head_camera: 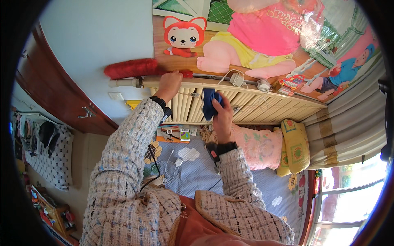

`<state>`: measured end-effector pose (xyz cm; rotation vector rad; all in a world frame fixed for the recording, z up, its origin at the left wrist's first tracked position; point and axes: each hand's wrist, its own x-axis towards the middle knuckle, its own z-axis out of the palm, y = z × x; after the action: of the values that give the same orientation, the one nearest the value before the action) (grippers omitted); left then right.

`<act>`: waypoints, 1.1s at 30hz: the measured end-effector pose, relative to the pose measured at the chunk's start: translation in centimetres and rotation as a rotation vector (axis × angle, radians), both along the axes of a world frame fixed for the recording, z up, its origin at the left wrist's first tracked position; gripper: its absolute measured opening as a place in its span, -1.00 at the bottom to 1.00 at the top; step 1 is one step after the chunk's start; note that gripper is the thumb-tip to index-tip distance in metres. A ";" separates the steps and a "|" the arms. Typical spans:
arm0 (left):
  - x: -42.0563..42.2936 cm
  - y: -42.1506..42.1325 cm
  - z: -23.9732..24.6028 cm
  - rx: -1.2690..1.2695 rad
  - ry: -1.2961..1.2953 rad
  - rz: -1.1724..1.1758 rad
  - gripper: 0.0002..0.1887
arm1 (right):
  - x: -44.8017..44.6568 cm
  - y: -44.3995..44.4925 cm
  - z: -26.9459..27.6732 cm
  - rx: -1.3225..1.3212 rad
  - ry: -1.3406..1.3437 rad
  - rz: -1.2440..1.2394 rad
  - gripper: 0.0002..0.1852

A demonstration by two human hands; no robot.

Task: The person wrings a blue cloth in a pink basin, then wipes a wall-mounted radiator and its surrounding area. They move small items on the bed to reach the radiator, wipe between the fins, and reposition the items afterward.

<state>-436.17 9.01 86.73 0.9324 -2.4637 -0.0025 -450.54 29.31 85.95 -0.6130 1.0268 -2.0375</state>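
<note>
My left hand (170, 86) is at the top edge of a cream radiator (181, 109), its fingers closed around the handle of a red fluffy duster (130, 68). The duster's bristly head points left along the wall, and its red handle end shows just right of my fingers. In front of the radiator, my right hand (224, 115) grips a bunched dark blue cloth (210, 104) between thumb and fingers. The cloth hangs a little below the radiator's top.
White chargers (237, 79) with cables and small boxes (284, 88) rest along the radiator top. Below are a blue quilted bed (197, 169), a pink pillow (257, 147), a yellow cushion (295, 146) and a charging cable (168, 167). A brown door (61, 77) stands left, a curtain (335, 132) right.
</note>
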 end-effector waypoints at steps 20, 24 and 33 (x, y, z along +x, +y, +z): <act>5.0 -0.5 -0.4 0.119 0.152 -0.309 -0.83 | 0.4 -11.3 -2.3 0.663 1.639 -0.455 -0.58; 7.1 -2.0 -0.6 0.174 0.177 -0.205 -0.54 | 0.7 -11.0 -1.9 0.683 1.648 -0.454 -0.60; 4.8 -3.3 0.5 -0.032 -0.124 -0.157 -0.70 | 0.5 -11.3 -1.8 0.655 1.632 -0.449 -0.64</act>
<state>-431.35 5.68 87.27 0.7432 -2.6376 0.0422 -450.06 18.01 84.13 -1.8180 2.7285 -0.9702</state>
